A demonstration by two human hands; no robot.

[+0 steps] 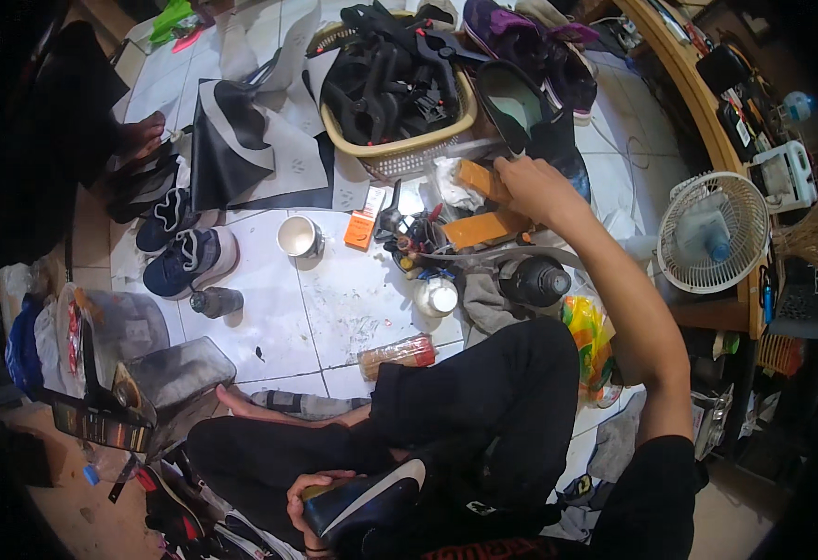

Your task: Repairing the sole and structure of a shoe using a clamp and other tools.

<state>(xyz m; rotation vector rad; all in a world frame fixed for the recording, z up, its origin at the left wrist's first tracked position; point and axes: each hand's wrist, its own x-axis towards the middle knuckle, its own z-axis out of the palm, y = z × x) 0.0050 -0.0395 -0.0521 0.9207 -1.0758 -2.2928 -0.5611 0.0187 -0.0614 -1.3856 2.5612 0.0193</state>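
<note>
In my lap, my left hand (304, 507) is wrapped round a dark blue shoe (357, 509) with a white curved stripe on its side. My right arm stretches forward over the clutter. At its end my right hand (538, 189) has bent fingers, against the end of an orange-brown block (482, 181); what they grip, if anything, is hidden beneath them. A second orange-brown block (485, 228) lies just nearer to me, beside a jumble of small tools (413, 233). A black shoe (544, 131) with a pale green insole lies just beyond this hand.
A yellow basket (407, 149) holds black clamps. Left of it are black and grey sheets (269, 154), a paper cup (299, 238) and navy sneakers (194, 261). Near my knee stand a white bottle (438, 297) and a dark bottle (534, 281). A fan (714, 232) stands right.
</note>
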